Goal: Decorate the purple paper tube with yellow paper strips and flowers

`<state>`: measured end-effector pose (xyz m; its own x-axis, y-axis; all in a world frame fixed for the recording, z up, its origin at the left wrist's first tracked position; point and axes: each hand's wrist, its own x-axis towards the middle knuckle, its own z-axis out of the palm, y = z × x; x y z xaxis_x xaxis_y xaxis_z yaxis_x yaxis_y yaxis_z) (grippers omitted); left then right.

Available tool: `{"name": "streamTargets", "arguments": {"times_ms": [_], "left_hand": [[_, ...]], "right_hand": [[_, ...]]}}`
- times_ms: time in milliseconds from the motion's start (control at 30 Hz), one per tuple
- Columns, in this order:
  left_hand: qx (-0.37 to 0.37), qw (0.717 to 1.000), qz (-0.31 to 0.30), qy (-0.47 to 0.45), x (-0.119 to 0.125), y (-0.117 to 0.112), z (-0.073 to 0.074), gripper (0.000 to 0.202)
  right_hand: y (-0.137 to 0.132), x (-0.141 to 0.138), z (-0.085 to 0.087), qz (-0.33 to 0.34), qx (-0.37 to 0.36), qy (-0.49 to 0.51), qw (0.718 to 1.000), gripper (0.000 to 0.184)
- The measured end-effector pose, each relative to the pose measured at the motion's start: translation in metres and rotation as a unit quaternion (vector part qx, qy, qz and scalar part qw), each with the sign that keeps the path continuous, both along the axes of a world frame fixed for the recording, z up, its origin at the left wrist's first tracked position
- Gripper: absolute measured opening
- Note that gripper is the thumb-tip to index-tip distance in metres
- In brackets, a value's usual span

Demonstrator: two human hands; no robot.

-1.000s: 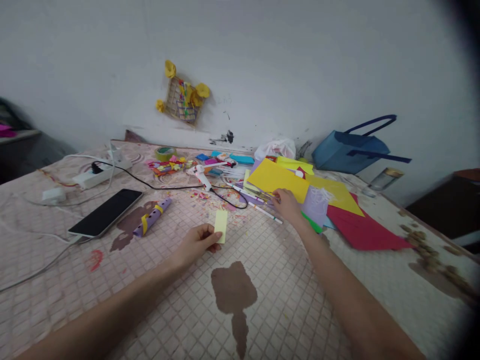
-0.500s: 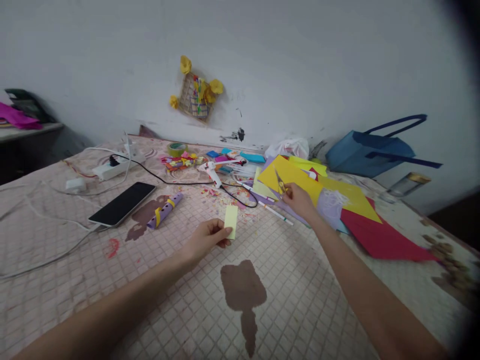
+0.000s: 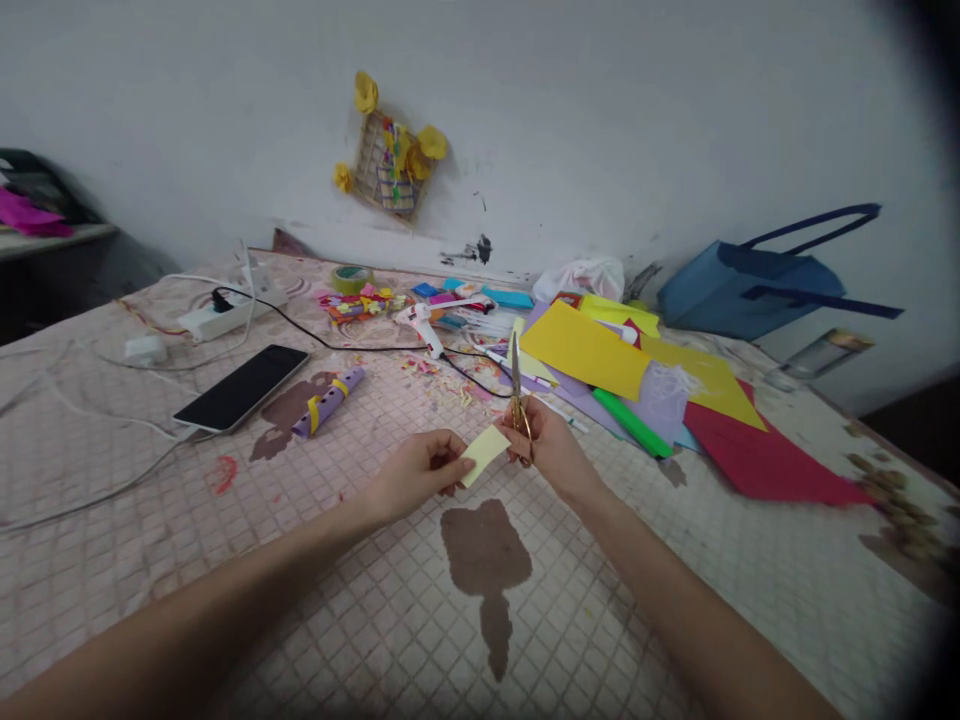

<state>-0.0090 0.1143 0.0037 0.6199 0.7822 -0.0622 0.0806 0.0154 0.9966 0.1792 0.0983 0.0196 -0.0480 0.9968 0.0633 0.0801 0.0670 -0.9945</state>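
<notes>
Holding a pale yellow paper slip (image 3: 484, 455) in the L hand (image 3: 416, 478), pinched firmly btwn thumb & fingers above the table (image 3: 600, 600), w/ gold-handled scissors (image 3: 517, 400) gripped upright in the R hand (image 3: 551, 445), tips pointing away. Step in hand looks like prep for a cut: the slip's free corner sits just beside the scissors, but the blades aren't on the paper, so any snip needs them opened & brought down to its edge. Hands are close together, no contact visible. R fingers hide most of the finger loops, so exact grip is hard to make out; blades look shut, can't be sure at this size. No cut line or mark visible on slip. Beyond the R hand lie a green marker (image 3: 632, 422) & yellow card sheets (image 3: 583, 350); hot glue gun (image 3: 420, 325) further back.
</notes>
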Motion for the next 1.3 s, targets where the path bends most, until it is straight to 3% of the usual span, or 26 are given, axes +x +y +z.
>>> {"name": "streamTargets", "arguments": {"times_ms": [167, 400, 567, 767, 867, 1100, 1300], "left_hand": [[0.006, 0.999, 0.034, -0.01, 0.0, 0.001, -0.003, 0.027], [-0.018, 0.998, 0.026, -0.062, 0.001, -0.002, 0.002, 0.029], [0.051, 0.993, -0.014, -0.107, -0.001, 0.001, 0.004, 0.033], [0.1, 0.993, -0.027, -0.05, -0.003, 0.002, 0.002, 0.015], [0.083, 0.995, -0.021, -0.054, -0.003, 0.003, 0.001, 0.013], [-0.034, 0.997, 0.025, -0.061, -0.001, 0.005, -0.005, 0.019], [-0.058, 0.996, 0.051, -0.053, -0.001, 0.004, -0.004, 0.023]], "right_hand": [[-0.005, -0.002, 0.002, -0.02, 0.011, 0.023, 0.999, 0.028], [-0.01, -0.013, -0.004, -0.073, 0.013, 0.044, 0.996, 0.023], [-0.011, -0.012, -0.002, -0.079, 0.002, 0.04, 0.996, 0.022], [-0.014, -0.013, -0.004, -0.066, -0.004, 0.048, 0.997, 0.022], [-0.016, -0.016, -0.007, -0.052, -0.005, 0.064, 0.997, 0.022], [-0.022, -0.024, -0.008, -0.013, -0.022, 0.068, 0.997, 0.021], [-0.021, -0.023, -0.009, -0.013, -0.023, 0.064, 0.998, 0.019]]}}
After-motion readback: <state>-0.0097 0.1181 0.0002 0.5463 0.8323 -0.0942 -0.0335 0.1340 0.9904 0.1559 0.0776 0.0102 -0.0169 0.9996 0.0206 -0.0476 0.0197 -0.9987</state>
